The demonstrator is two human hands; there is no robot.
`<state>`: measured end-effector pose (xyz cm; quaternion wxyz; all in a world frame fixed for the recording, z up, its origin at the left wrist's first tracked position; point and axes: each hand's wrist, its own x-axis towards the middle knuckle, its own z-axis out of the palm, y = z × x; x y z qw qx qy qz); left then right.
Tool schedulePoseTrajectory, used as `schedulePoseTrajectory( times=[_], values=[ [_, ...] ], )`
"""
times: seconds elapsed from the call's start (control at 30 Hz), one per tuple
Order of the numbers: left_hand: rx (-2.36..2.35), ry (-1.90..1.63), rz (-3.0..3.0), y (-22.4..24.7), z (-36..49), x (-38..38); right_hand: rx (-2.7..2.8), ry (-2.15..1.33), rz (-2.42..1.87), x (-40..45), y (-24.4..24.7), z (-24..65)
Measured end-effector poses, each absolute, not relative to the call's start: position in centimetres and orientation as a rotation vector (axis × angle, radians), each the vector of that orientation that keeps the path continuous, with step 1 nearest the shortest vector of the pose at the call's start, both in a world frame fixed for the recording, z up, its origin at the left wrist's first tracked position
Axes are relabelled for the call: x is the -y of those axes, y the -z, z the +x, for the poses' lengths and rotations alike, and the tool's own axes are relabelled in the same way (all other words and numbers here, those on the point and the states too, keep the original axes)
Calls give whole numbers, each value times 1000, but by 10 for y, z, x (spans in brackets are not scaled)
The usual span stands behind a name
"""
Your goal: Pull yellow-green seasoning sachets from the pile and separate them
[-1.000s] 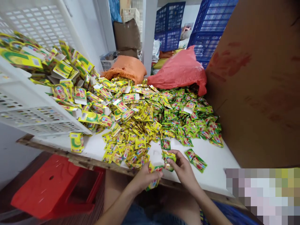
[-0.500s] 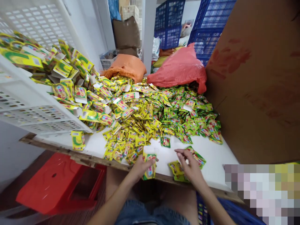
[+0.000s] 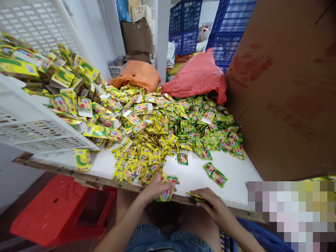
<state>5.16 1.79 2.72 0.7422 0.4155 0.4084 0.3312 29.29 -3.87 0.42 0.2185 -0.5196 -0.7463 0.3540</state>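
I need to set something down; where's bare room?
The table is bare between the lone green packet and right hand, and between the green pair and cardboard; a patch separates the lone yellow box from the yellow packets. Behind, green packets and boxes crowd up to the orange sack and red sack.

Yellow-green printed box (image 3: 166, 194), tilted in left hand (image 3: 156, 186), yellow packet (image 3: 194, 196), partly hidden in right hand (image 3: 210, 201)
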Motion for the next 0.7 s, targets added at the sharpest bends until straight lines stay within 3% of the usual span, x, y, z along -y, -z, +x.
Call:
schedulePoseTrajectory(
  times=[0.3,0.5,0.7],
  values=[
    [-802,-737,1151,-35,63,4,1764,-967,-1498,10,-26,263],
    [-845,-882,1137,-43,77,16,1137,-774,-1557,4,-26,225],
    [-910,-991,955,-48,74,12,912,-1008,-1398,13,-29,209]
  ],
)
